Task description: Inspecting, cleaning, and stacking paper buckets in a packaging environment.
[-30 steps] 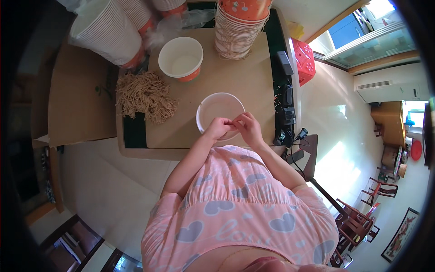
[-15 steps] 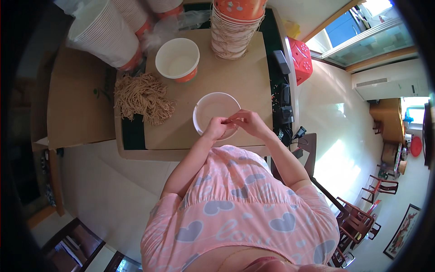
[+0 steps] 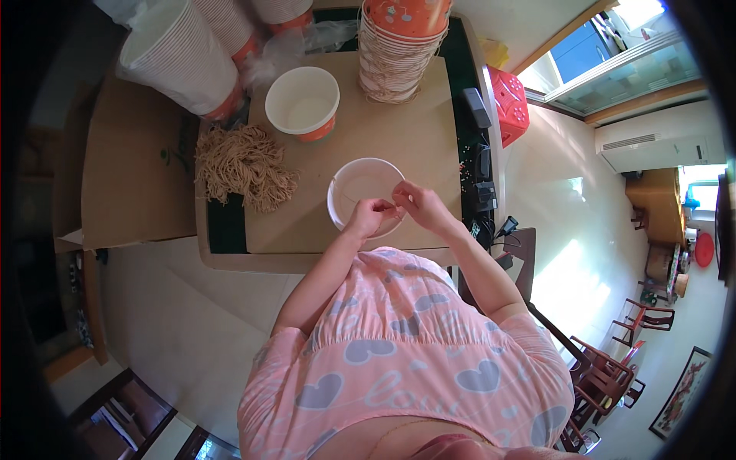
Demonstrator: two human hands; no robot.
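Note:
A white paper bucket [image 3: 357, 182] stands mouth up near the front edge of the board. Over its near right rim my two hands meet, fingertips almost touching. My left hand [image 3: 368, 219] is closed in a pinch, and my right hand [image 3: 421, 208] pinches just beside it. Between them seems to be a thin piece of string, part of which shows as a faint line inside the bucket; the fingers hide most of it. A heap of tan string [image 3: 244, 167] lies to the left. Behind it stands a white bucket with an orange base [image 3: 302, 98].
A stack of buckets with string handles [image 3: 395, 65] stands at the back of the brown board [image 3: 307, 230]. Tall nested white buckets [image 3: 180, 61] lean at the back left beside an open cardboard box [image 3: 134, 176]. Black power adapters [image 3: 483, 192] line the table's right edge, near a red stool [image 3: 507, 103].
My right hand has shifted slightly, its fingers bent lower beside the left fingertips. The left hand stays nearly where it was. The whole view has moved a little.

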